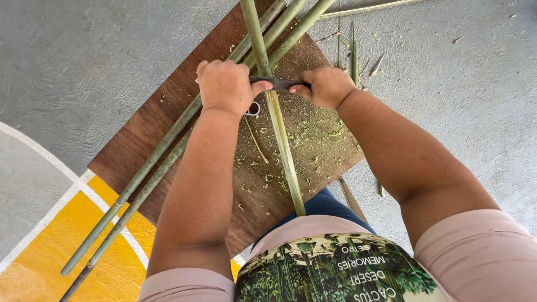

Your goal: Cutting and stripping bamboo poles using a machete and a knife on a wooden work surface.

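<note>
Both hands, the left hand (225, 86) and right hand (327, 86), are clenched on the ends of a dark blade (278, 84) set across a green bamboo stalk (282, 145) lying on the brown board (168, 112). Green shavings (313, 134) litter the board; the stalk's near length looks pale and scraped, while several stalks (145, 168) alongside appear untouched.

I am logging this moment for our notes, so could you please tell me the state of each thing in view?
Left hand: closed on one end of the dark curved blade.
Right hand: closed on its other end.
Dark curved blade: held crosswise on the stalk.
Long green bamboo stalk: partly scraped, pale below the blade.
Brown wooden board: littered with green shavings.
Other green stalks: lying unscraped across the board.
</note>
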